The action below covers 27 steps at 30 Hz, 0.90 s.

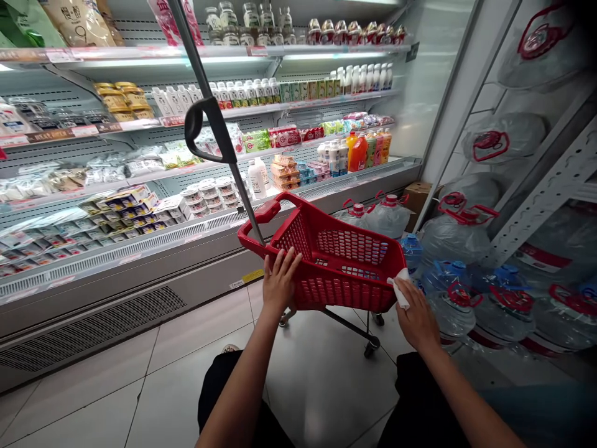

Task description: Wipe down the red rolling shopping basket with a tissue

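A small red shopping cart [345, 289] with slotted sides stands on wheels in front of me, with nothing in its basket. My left hand [280, 280] rests on the near side of its rim, fingers spread and holding nothing. At the cart's right end, my right hand [416, 312] grips a white cloth [400, 289] and presses it against the corner of the rim. A grey pole [242, 193] with a black loop handle [212, 130] rises beside the cart's red handle at the left end.
An open refrigerated shelf [209, 230] with bottles, cups and cartons runs along the back and left. Large water bottles with red handles [459, 236] stand on the floor and on a white rack [545, 180] at the right. Pale floor tiles [186, 373] lie below.
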{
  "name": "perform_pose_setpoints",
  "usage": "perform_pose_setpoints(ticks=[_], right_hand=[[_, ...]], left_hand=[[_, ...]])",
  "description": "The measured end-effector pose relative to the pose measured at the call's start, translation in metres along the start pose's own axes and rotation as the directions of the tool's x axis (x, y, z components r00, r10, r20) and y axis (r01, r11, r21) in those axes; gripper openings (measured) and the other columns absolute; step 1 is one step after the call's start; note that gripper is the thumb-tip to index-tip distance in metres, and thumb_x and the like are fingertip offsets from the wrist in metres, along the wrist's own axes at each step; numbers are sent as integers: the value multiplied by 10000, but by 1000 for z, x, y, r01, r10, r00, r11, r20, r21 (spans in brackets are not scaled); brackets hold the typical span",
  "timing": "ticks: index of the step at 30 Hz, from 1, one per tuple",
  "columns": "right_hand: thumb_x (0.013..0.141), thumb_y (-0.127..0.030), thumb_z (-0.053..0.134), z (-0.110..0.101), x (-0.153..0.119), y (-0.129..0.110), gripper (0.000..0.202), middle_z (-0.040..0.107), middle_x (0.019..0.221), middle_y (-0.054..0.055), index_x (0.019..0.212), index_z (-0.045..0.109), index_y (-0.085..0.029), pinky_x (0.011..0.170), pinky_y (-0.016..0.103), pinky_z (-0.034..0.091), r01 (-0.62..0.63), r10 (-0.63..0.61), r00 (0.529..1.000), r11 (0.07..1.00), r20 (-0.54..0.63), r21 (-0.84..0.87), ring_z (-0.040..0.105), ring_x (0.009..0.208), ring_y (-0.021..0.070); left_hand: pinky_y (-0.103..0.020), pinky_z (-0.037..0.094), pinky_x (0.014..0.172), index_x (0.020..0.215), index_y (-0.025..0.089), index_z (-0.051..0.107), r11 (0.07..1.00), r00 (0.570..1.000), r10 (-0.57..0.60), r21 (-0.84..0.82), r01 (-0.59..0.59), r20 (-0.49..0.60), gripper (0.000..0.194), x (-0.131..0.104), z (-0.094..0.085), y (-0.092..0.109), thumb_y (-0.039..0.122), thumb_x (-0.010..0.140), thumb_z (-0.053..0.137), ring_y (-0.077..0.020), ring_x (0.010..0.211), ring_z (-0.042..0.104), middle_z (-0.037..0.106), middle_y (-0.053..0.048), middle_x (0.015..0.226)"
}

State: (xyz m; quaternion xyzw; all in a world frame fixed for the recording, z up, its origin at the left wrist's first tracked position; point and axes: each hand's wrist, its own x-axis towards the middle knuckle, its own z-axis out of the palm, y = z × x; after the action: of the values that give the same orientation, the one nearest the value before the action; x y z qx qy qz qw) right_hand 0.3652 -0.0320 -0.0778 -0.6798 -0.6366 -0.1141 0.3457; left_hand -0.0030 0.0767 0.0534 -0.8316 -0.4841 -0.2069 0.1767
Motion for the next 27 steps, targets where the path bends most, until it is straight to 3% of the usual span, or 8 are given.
perform_pose_setpoints(ticks=[2,5,10,12,15,20,23,27], right_hand=[[998,-267,325,8,8,-12,639,463,1593,89,1635,278,-239,1239,558,328,-28,28,999,1000,-19,4,385,1501,284],[1000,-275,342,23,26,-60,649,477,1577,117,1639,269,-196,1260,550,290,51,-51,999,999,2,12,388,1491,289],[965,-226,387,40,50,-148,756,398,1643,93,1672,126,-178,1264,519,295,271,-279,957,957,74,101,340,1514,271],[948,-207,397,39,52,-155,798,376,1659,69,1680,79,-205,1270,513,287,303,-314,946,945,83,122,333,1517,262],[933,-189,405,32,50,-136,830,368,1665,40,1683,56,-247,1273,506,285,305,-314,945,946,85,110,354,1505,253],[935,-180,392,29,48,-109,810,389,1648,55,1682,89,-253,1262,543,291,229,-233,970,971,68,67,380,1489,276],[952,-213,407,37,55,-133,819,369,1662,79,1684,37,-227,1259,566,289,238,-242,969,967,44,87,355,1508,294],[989,-226,391,47,75,-208,783,356,1672,97,1682,27,-199,1273,538,279,339,-363,930,908,60,248,284,1552,269]], left_hand=[[-547,48,1332,1624,302,353,1000,1000,-13,-9,13,3,865,-5,0,9,112,810,572,-295,1595,208,301,23,1698],[-526,65,1338,1605,258,396,999,1000,-6,-39,6,20,840,-12,1,30,171,800,618,-318,1586,229,325,9,1692],[-613,-130,1295,1600,316,394,997,999,29,-78,-27,18,782,-18,-13,36,218,853,606,-323,1514,376,430,29,1634],[-665,-209,1243,1588,376,399,997,1000,28,-74,-27,7,728,-15,-26,24,240,895,578,-327,1467,444,487,43,1593],[-703,-225,1208,1571,405,417,999,1000,-8,-40,7,-25,672,-6,-47,-1,270,926,548,-337,1461,452,485,39,1595],[-639,82,1272,1545,325,475,1000,1000,29,2,-29,0,627,5,-60,-19,305,922,540,-328,1496,413,352,-20,1677],[-649,156,1242,1556,300,454,999,999,36,2,-36,13,645,5,-58,-7,346,919,539,-344,1502,398,285,-54,1704],[-644,138,1241,1581,269,408,997,997,71,-16,-71,24,656,4,-59,9,365,940,509,-339,1525,355,211,-75,1725]])
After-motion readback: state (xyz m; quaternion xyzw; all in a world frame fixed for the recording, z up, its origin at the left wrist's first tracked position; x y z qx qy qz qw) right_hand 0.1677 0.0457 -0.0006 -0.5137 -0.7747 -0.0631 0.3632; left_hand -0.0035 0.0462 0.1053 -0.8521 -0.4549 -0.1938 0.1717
